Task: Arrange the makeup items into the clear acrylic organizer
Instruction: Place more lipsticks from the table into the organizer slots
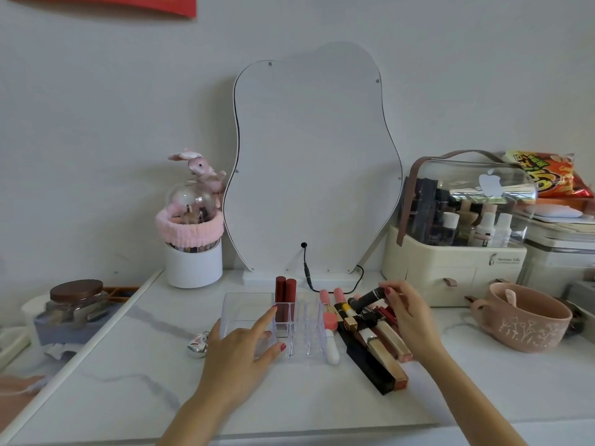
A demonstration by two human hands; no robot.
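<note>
Surface: white marbled vanity top (128, 365) against a plain wall, back of a wavy mirror (312, 162) at 12 o'clock; I'm watching through the head view only.
Organizer: clear acrylic organizer (248, 300) sits centre, just beside the pile at its 3 o'clock. Two dark red lipsticks (285, 299) stand upright in a rear slot; the other slots look bare from what I can make out.
Pile: loose makeup tubes (373, 336) lie crossed over each other, touching the organizer's right wall.
Left hand: left hand (240, 346) lies flat with fingers straight on the organizer's wide left tray, forefinger reaching toward the red lipsticks; holds nothing, I judge it is steadying.
Right hand: right hand (410, 317) has fingers curled, pinching a black tube (367, 299) at the pile's 12 o'clock edge.
Risk 1: pulling the tube out could roll the stacked ones toward 6 o'clock, off the front edge.
Risk 2: the pinch is near one end; the tube may swing and slip.
Risk 3: carrying it over to 9 o'clock could clip the upright lipsticks and tip them.
Risk 4: the organizer may slide if the left hand lifts.
Nearby: pink mug (528, 320) at 3 o'clock, well apart.
</note>
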